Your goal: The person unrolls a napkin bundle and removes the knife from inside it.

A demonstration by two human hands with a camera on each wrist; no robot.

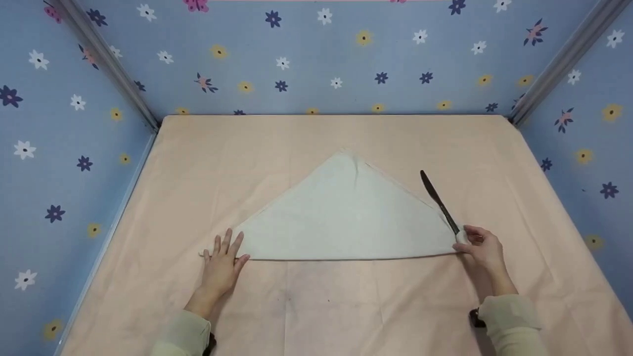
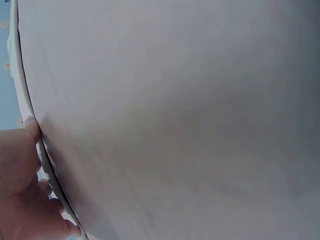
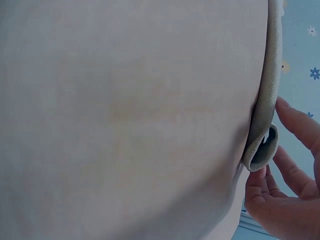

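A pale, whitish cloth (image 1: pixel 341 212) lies folded in a triangle, its long straight edge towards me and its point away. My left hand (image 1: pixel 222 267) rests with spread fingers on the left corner. At the right corner my right hand (image 1: pixel 484 249) holds the cloth between thumb and fingers. In the right wrist view that corner of the cloth (image 3: pixel 262 152) curls over in a loop beside the fingers. A dark table knife (image 1: pixel 437 200) slants over the cloth's right side, tip pointing away; its lower end is hidden at the curled corner.
A peach-coloured tablecloth (image 1: pixel 326 306) with light creases covers the table. Blue flowered panels (image 1: pixel 306 54) stand at the back and both sides, with grey posts (image 1: pixel 559 64) in the rear corners.
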